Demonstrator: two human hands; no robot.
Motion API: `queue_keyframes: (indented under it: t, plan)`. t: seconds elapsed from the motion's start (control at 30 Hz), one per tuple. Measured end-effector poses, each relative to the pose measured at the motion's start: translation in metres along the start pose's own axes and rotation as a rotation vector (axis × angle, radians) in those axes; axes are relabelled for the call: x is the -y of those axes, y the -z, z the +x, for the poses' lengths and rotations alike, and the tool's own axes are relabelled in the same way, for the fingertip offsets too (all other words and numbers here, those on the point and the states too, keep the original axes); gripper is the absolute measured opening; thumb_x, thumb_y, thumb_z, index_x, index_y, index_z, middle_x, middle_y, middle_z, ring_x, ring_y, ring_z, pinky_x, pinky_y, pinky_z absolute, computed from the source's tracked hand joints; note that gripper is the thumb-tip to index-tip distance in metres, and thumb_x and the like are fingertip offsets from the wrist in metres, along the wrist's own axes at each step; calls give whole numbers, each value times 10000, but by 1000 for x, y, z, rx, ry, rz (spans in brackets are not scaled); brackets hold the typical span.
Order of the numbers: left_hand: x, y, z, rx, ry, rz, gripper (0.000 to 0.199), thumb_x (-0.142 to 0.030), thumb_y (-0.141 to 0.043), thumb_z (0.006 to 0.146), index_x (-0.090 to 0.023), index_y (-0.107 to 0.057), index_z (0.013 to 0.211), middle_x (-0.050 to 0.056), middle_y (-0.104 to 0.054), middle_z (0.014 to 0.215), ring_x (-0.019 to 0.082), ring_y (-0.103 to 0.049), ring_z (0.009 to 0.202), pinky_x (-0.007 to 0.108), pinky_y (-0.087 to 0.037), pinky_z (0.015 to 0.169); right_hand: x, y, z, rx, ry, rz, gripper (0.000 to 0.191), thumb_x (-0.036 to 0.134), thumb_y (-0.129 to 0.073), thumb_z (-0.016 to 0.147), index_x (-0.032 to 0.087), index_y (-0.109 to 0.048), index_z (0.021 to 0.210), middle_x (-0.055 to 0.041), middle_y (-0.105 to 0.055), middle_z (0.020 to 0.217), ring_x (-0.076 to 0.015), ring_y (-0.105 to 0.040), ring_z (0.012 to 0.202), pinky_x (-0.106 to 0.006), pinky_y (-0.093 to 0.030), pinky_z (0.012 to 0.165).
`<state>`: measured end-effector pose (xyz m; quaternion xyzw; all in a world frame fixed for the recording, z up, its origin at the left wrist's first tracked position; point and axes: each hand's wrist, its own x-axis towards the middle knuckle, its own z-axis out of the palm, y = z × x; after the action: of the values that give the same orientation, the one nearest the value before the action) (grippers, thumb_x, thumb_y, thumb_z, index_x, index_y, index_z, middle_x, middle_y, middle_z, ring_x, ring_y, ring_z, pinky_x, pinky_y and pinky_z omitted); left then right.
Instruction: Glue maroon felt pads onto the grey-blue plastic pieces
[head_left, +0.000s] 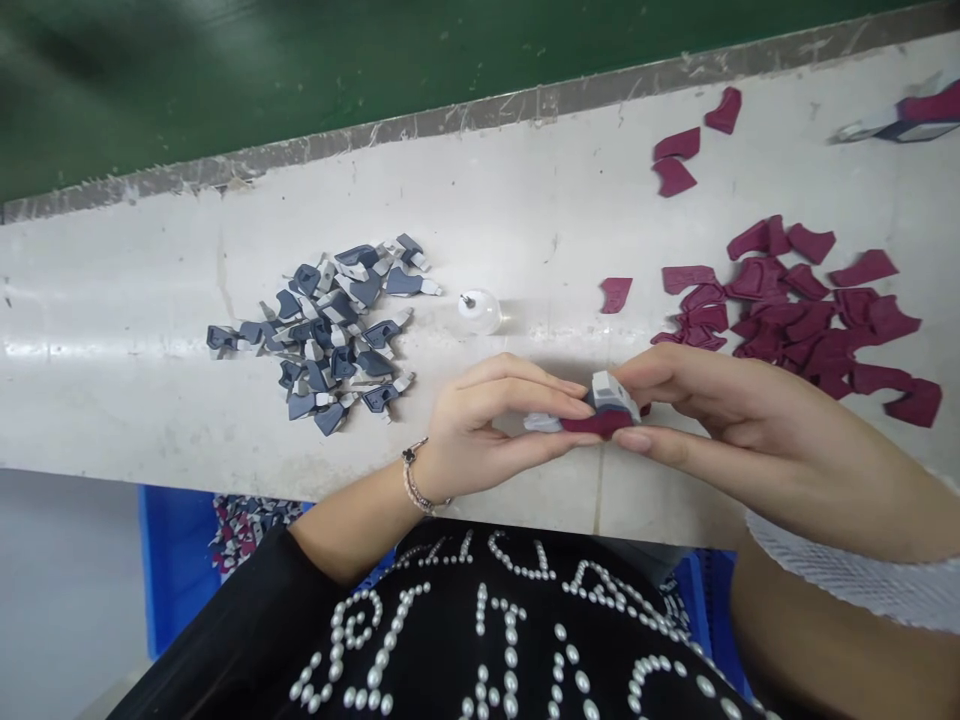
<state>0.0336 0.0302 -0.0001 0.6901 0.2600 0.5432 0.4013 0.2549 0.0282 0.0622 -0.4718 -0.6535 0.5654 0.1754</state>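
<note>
Between my two hands is a small part made up of white, blue-grey and maroon pieces. The fingers and thumb of my left hand pinch its left end, and my right hand grips its right end. Left of my hands lies a pile of blue-grey and white parts. To the right, past my right hand, maroon pieces are heaped, with a single maroon piece apart from them.
A small round bottle with a thin tip stands behind my left hand on the white table. At the far right edge is a maroon and grey object. Blue bins holding parts are below the table's near edge.
</note>
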Motion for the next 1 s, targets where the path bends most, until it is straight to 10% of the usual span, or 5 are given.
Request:
queue_keyframes:
  t: [0.43, 0.67, 1.0]
  plan:
    - [-2, -2, 0, 22, -22, -3, 266, -199, -859, 775, -176, -723, 1003, 25, -780, 912, 117, -763, 881, 212, -658, 790, 9, -5, -1, -5, 37, -86, 316, 481, -479, 1033, 244, -604, 865, 8, -596, 710, -147, -541, 574, -304, -423, 508]
    - [-7, 1, -1, 110, 314, -1, 233, -237, -805, 840, -173, -703, 1039, 42, -790, 957, 122, -756, 825, 203, -625, 721, 8, -9, -4, -88, 116, -359, 235, 430, -482, 1041, 251, -628, 1081, -56, -692, 935, -218, -645, 776, -337, -478, 603]
    - [-13, 4, -1, 144, 398, -100, 186, -278, -824, 819, -159, -688, 864, 0, -753, 774, 82, -680, 651, 175, -545, 592, 0, -7, 2, -35, 253, -362, 129, 303, -481, 1043, 244, -594, 1063, -19, -654, 856, -187, -627, 735, -330, -463, 622]
